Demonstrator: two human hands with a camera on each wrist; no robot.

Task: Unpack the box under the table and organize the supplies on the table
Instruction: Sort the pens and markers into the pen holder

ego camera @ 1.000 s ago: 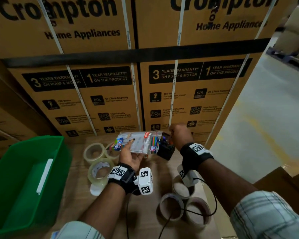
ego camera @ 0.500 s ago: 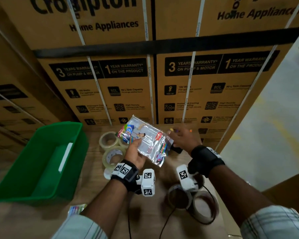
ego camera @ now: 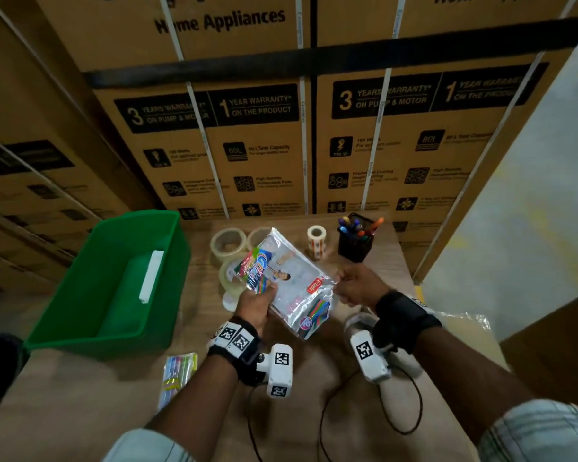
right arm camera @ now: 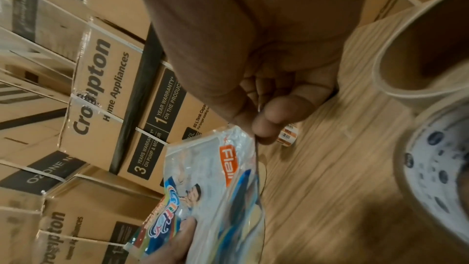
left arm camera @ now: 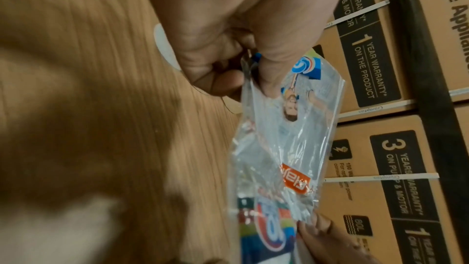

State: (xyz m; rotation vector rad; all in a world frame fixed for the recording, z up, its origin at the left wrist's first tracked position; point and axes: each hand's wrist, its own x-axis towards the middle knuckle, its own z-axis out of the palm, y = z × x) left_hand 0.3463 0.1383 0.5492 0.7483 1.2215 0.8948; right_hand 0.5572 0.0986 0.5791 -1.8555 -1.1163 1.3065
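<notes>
Both hands were on the clear pen pouch (ego camera: pixel 294 288), held up over the table (ego camera: pixel 314 378); left hand (ego camera: pixel 256 303) had thumb and fingers clamped on one corner, right hand (ego camera: pixel 357 286) pinched the opposite edge. Pouch looked empty to me, pens probably already in the black mesh cup (ego camera: pixel 355 243); tape rolls (ego camera: pixel 228 242), sticker roll (ego camera: pixel 316 241) and a highlighter pack (ego camera: pixel 178 373) were already out, green bin (ego camera: pixel 121 278) beside them. Looked like a good way in; the box under the table wasn't in view, so couldn't say what was left.
</notes>
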